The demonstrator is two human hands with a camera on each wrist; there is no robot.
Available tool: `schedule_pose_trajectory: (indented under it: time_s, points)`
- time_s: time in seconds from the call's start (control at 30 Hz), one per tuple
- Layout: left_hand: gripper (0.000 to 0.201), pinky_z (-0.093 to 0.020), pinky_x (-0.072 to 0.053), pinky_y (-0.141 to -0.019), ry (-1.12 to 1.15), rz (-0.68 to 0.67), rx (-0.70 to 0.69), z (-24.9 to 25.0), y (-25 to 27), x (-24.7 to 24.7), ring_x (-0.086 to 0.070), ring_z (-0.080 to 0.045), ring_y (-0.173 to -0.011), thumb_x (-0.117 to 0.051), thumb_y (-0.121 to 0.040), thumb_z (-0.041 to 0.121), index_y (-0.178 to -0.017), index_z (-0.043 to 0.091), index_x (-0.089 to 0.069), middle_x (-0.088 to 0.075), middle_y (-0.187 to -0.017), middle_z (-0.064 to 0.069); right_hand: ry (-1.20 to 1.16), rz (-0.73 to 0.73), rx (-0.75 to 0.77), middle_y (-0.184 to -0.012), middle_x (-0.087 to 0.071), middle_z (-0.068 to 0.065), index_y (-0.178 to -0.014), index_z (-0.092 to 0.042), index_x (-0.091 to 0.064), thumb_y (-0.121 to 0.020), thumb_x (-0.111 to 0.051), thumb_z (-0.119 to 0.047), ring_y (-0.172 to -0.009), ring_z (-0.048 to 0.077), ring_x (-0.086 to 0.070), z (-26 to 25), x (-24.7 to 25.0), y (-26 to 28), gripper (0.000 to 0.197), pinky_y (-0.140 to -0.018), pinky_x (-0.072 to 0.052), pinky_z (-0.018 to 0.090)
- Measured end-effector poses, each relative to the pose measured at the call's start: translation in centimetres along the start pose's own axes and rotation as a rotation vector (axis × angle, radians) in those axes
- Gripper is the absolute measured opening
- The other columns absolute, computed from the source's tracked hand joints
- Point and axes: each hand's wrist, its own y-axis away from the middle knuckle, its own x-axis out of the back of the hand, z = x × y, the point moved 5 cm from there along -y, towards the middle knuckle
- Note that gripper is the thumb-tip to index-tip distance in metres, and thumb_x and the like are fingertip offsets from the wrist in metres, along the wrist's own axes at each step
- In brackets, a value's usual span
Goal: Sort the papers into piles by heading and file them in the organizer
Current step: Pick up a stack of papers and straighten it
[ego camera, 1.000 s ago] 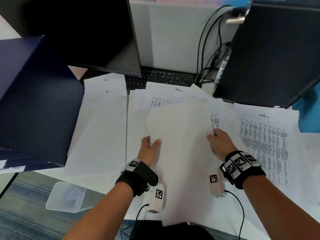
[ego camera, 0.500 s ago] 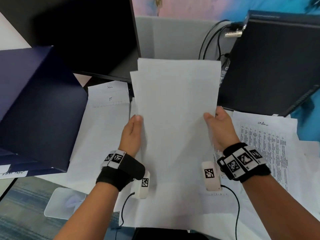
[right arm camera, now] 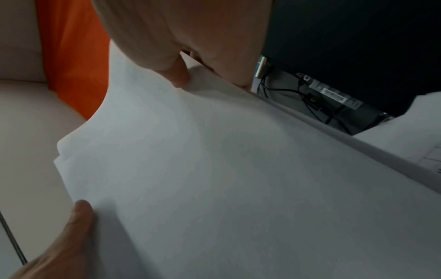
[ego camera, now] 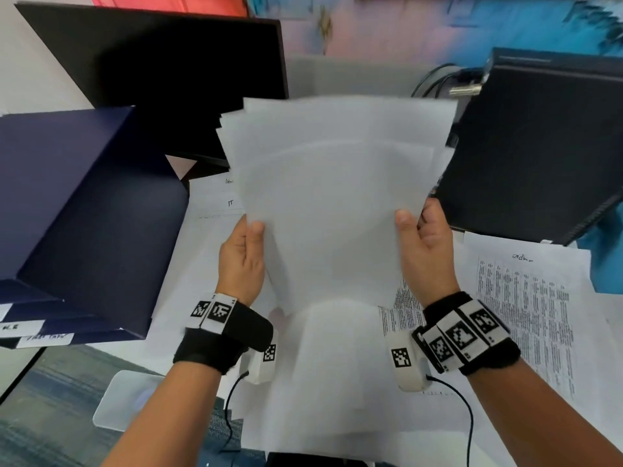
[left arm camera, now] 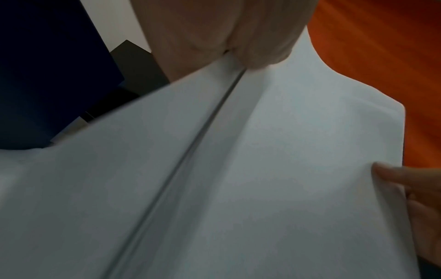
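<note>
A stack of white papers (ego camera: 333, 197) stands upright above the desk, blank backs toward me, its top edges fanned unevenly. My left hand (ego camera: 242, 254) grips its left edge, thumb on the near face. My right hand (ego camera: 423, 251) grips the right edge the same way. In the left wrist view the papers (left arm camera: 238, 169) fill the frame with my left hand (left arm camera: 226, 37) pinching their edge. The right wrist view shows the stack (right arm camera: 214, 169) pinched by my right hand (right arm camera: 186, 56). The dark blue organizer (ego camera: 77, 214) stands at the left, with labelled trays low down.
Loose sheets lie on the desk: one headed "IT" (ego camera: 215, 210) beside the organizer, a printed sheet headed "admin" (ego camera: 526, 298) at the right. A black monitor (ego camera: 161, 72) stands behind, a black computer case (ego camera: 539, 146) with cables at the right. A clear plastic tray (ego camera: 124, 402) sits below the desk edge.
Both hands lifted the stack off the desk and tilted it upright; it now stands higher and nearer to me. The camera view also tilted up.
</note>
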Motion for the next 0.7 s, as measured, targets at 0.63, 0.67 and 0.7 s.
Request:
schedule_pose_trajectory:
  time_s: [0.63,0.67,0.7]
  points:
    - [0.006,-0.02,-0.05,-0.071,0.085,-0.103,0.556,-11.0,5.3,-3.5,-0.064,-0.02,-0.092,-0.061,-0.09,0.026,-0.095,0.025,-0.059,-0.067,-0.093,0.002,0.045,-0.061,-0.369,-0.115,-0.068,-0.003,-0.115,-0.032,-0.058,-0.096,-0.05,-0.012,-0.109,0.021,-0.064,7.2,0.5,0.8,0.028,-0.098,-0.048,0.05]
    - [0.011,-0.02,-0.048,-0.075,0.09,-0.095,0.53,-10.5,5.4,-3.6,-0.063,-0.018,-0.095,-0.059,-0.091,0.027,-0.102,0.024,-0.058,-0.066,-0.097,0.005,0.047,-0.038,-0.361,-0.116,-0.068,-0.003,-0.116,-0.032,-0.057,-0.096,-0.05,-0.012,-0.11,0.02,-0.063,7.3,0.6,0.7,0.029,-0.099,-0.048,0.05]
    - [0.019,-0.018,-0.047,-0.078,0.093,-0.084,0.499,-9.9,5.2,-3.6,-0.062,-0.014,-0.097,-0.058,-0.092,0.029,-0.11,0.021,-0.057,-0.065,-0.1,0.008,0.042,-0.017,-0.349,-0.115,-0.068,-0.003,-0.115,-0.032,-0.058,-0.096,-0.05,-0.012,-0.11,0.02,-0.063,7.0,0.6,0.6,0.028,-0.1,-0.047,0.05]
